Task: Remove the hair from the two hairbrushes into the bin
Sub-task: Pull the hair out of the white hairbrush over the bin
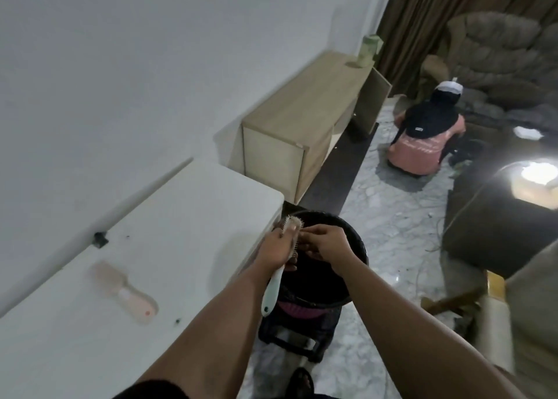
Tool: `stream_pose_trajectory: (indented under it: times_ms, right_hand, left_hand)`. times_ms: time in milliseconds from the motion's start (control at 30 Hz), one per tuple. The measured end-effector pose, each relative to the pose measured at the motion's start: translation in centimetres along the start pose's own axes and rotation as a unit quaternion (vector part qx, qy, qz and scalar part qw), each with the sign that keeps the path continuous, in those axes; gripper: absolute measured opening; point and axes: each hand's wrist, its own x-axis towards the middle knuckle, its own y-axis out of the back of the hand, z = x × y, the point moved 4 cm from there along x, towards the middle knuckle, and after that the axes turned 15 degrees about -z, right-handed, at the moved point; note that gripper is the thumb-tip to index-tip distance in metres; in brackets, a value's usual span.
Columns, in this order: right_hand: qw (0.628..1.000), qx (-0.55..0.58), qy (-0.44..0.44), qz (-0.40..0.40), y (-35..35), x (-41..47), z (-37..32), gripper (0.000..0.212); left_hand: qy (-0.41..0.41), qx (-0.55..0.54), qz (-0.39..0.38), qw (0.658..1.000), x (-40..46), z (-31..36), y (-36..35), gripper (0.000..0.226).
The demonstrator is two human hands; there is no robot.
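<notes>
Head view only. Left hand [276, 247] grips the white hairbrush [279, 266] around the neck, fingers curled round it; bristle head points up and away, and the white handle hangs down toward the camera. Brush is held over the near-left rim of the black bin [357, 247], which stands on the floor just beside the corner of the white desk [169, 217]. Right hand [324, 243] is at the bristle face, fingers bent and pinching there; whether any hair is between the fingertips cannot be told, as the area is small and blurred. Bin interior is dark; contents cannot be made out. Below the bin a pink item [297, 308] shows inside a black frame [290, 335]; its nature is unclear.

Second hairbrush [123, 291], pink, lies flat on the desk well to the left of the hands, handle toward the camera. Any hair in it cannot be judged.

Beyond the desk, a wooden cabinet [299, 124] stands against the wall with a pale green container [367, 51] on top. A person in a pink top [422, 145] crouches on the marble floor [392, 217] near the brown armchair [498, 54].
</notes>
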Motion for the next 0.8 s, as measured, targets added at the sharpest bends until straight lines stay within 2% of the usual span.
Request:
stream_pose_trajectory:
  times_ms: [133, 300, 333, 467, 567, 633, 700, 800]
  right_hand:
    - [0.998, 0.025, -0.032, 0.05, 5.2, 1.0, 1.9, 0.004]
    - [0.977, 0.086, -0.036, 0.194, 10.3, 2.0, 3.6, 0.009]
    - [0.979, 0.081, -0.023, 0.186, 10.3, 2.0, 3.3, 0.006]
    - [0.996, 0.005, 0.031, 0.083, 8.4, 2.9, 2.8, 0.027]
    - [0.99, -0.06, 0.034, 0.122, 8.8, 3.7, 3.2, 0.002]
    - [0.991, 0.002, -0.011, 0.13, 9.9, 3.9, 3.7, 0.007]
    - [0.984, 0.056, -0.044, 0.161, 11.0, 4.3, 4.5, 0.013]
    - [0.968, 0.081, -0.074, 0.225, 11.2, 4.7, 4.9, 0.017]
  left_hand:
    - [0.02, 0.02, 0.005, 1.0, 3.1, -0.5, -2.7, 0.047]
    - [0.034, 0.016, 0.018, 0.999, 5.3, -0.6, -4.6, 0.052]
    - [0.042, 0.013, 0.016, 0.999, 5.6, -0.6, -4.8, 0.054]
    - [0.072, -0.012, -0.048, 0.996, 6.5, -0.1, -6.9, 0.045]
    - [0.066, 0.0, -0.06, 0.996, 7.6, -0.4, -6.9, 0.043]
    - [0.057, 0.039, -0.059, 0.996, 8.5, -0.6, -6.3, 0.047]
    - [0.059, 0.099, -0.06, 0.992, 9.1, -0.4, -5.9, 0.042]
    - [0.062, 0.143, -0.063, 0.986, 10.0, -0.1, -5.8, 0.041]
